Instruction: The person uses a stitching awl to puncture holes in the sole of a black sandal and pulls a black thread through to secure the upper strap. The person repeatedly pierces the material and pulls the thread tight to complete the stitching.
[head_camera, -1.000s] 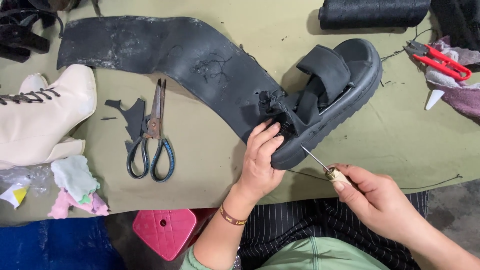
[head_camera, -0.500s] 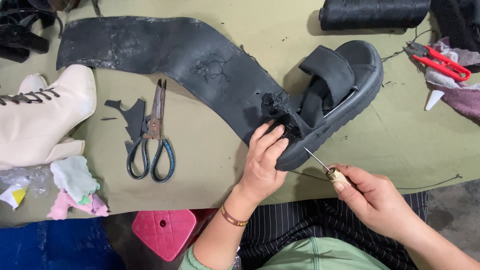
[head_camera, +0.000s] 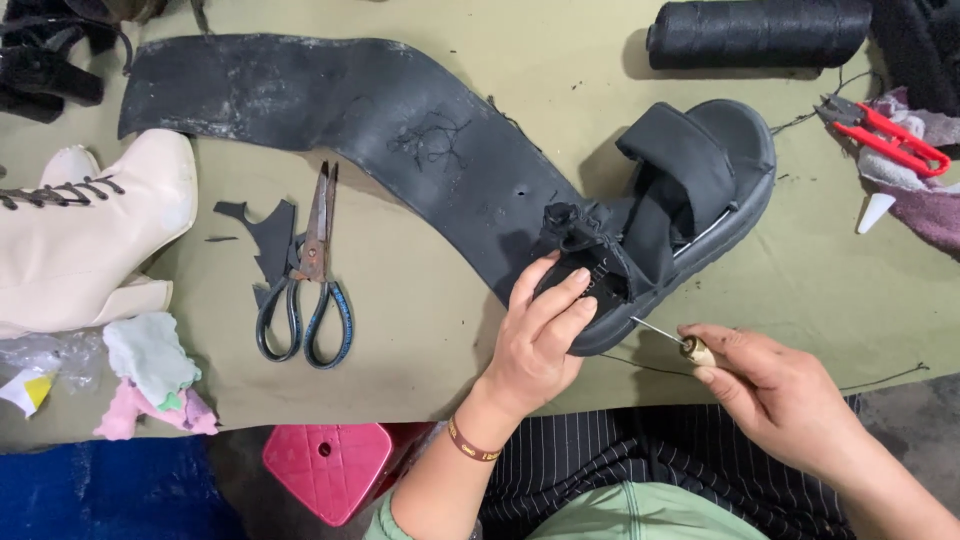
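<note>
Right hand (head_camera: 775, 385) pinches an awl (head_camera: 672, 340), its needle pointing up-left into the sandal (head_camera: 690, 215) sole edge. Left hand (head_camera: 535, 340) is nearer, fingers pressed closed on the sandal's near end; the sandal's long axis runs up-right from them. Scissors (head_camera: 305, 275) lie well left of it.

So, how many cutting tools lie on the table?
2. The big scissors lie left of the black sandal; the small red snips lie at the far right, on a cloth. Others may be hidden.

black sandal (head_camera: 700, 190), cream boot (head_camera: 90, 230), prob. rusty scissors (head_camera: 305, 275)
</note>
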